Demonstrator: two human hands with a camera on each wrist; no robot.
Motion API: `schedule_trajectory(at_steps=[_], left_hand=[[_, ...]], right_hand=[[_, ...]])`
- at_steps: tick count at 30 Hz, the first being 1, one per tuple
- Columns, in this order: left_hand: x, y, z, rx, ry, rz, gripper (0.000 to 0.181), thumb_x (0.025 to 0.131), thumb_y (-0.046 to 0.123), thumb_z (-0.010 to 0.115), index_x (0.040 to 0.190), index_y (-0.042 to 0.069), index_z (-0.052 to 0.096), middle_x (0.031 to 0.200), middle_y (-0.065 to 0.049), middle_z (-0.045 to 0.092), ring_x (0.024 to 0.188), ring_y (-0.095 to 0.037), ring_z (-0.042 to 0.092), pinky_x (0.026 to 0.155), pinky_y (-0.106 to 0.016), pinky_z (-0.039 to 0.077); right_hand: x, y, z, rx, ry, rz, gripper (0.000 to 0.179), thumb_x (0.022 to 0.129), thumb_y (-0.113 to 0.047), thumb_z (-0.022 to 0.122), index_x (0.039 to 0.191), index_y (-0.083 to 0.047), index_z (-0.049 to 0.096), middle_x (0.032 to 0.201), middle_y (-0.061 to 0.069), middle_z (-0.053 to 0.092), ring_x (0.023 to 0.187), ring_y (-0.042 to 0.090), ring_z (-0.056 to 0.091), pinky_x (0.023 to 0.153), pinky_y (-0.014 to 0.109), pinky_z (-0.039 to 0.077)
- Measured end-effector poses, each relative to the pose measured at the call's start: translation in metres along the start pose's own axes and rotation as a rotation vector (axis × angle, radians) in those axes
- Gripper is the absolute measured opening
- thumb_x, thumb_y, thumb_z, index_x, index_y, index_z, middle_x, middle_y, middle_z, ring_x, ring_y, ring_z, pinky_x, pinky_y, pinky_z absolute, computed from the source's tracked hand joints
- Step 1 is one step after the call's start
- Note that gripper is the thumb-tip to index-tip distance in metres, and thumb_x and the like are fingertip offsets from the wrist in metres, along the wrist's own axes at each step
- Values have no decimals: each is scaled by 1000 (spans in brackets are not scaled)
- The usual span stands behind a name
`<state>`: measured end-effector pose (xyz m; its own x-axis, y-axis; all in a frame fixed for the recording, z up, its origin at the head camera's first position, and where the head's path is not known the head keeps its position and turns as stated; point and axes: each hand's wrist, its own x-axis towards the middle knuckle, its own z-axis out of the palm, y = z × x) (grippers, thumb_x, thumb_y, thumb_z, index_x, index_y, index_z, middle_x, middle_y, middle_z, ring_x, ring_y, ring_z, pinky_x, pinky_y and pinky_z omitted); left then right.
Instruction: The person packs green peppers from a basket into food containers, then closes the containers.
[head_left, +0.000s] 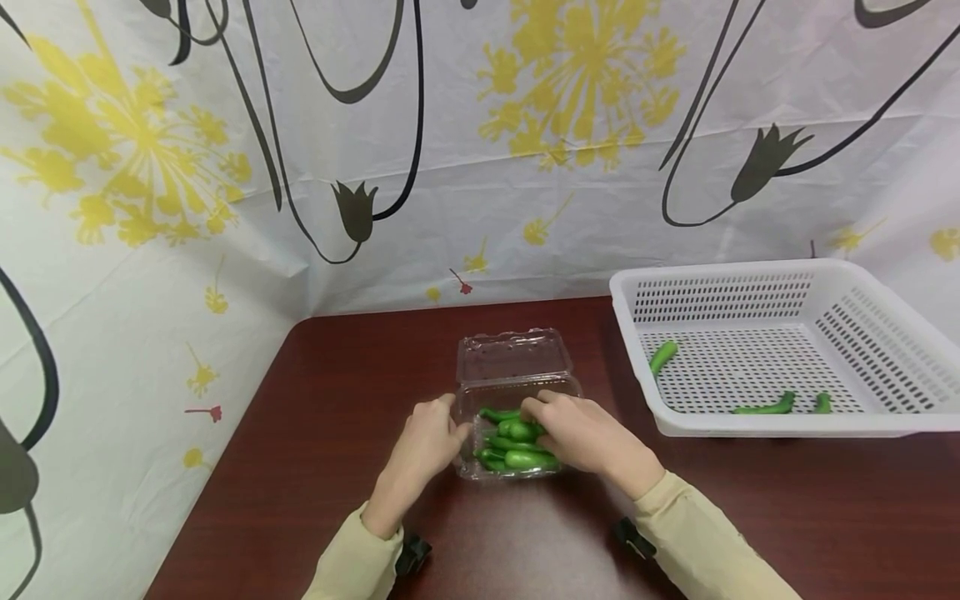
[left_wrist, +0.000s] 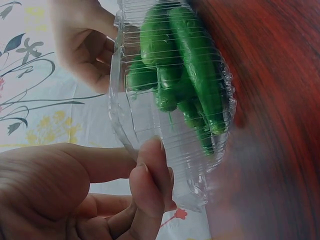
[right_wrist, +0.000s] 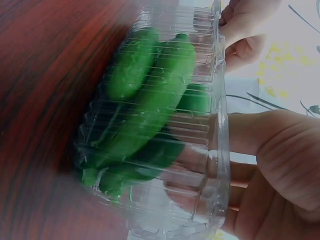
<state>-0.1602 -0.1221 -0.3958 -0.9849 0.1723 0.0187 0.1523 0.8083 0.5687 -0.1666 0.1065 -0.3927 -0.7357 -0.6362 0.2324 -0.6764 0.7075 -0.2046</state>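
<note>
A clear plastic clamshell box point(head_left: 517, 379) stands on the table with its lid folded back. Several green peppers point(head_left: 528, 460) are heaped inside it. My left hand point(head_left: 426, 437) pinches the box's left wall, thumb and fingertips at the rim in the left wrist view. From the right, my right hand point(head_left: 588, 429) reaches over the opposite rim. Through the clear wall in the right wrist view, its fingertips point(right_wrist: 187, 157) are inside the box, curled at a dark green pepper point(right_wrist: 155, 155) behind the front ones.
A white perforated plastic basket point(head_left: 750, 425) is on the right, with a few green peppers point(head_left: 663, 357) on its floor. The dark red wooden table point(head_left: 360, 375) backs onto a hanging flower-patterned cloth point(head_left: 450, 167), which also covers the left side.
</note>
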Motion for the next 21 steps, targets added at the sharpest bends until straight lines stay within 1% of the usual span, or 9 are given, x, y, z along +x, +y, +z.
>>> schedule_trajectory(at_steps=[6,10,13,17,21], left_hand=[[0,0,0,-4,-5,2,50,92,5,70,135,-14,53,52,3,54,45,-9,53,59,-33,49],[0,0,0,0,-1,9,49,91,4,70,133,-14,53,52,3,54,45,-9,54,61,-33,50],[0,0,0,3,-2,10,48,91,5,70,132,-14,54,53,3,54,46,-8,54,63,-34,51],[0,0,0,8,0,4,48,91,5,70,132,-14,55,54,4,55,48,-8,54,62,-34,51],[0,0,0,6,2,4,49,91,5,71,132,-14,54,54,4,55,48,-8,55,63,-34,51]], right_hand=[[0,-1,1,-7,18,98,22,78,0,75,93,-10,63,84,5,59,67,26,63,53,43,50],[0,1,3,-59,48,134,20,79,0,74,93,-8,63,85,9,61,68,31,64,53,46,51],[1,2,4,-82,44,139,18,81,0,73,93,-7,63,84,10,61,68,32,64,53,47,51],[1,2,4,-73,29,128,17,82,1,72,94,-7,62,84,10,61,68,31,65,53,46,51],[1,2,5,-56,39,137,22,81,1,76,91,-6,58,83,10,64,70,32,67,55,47,52]])
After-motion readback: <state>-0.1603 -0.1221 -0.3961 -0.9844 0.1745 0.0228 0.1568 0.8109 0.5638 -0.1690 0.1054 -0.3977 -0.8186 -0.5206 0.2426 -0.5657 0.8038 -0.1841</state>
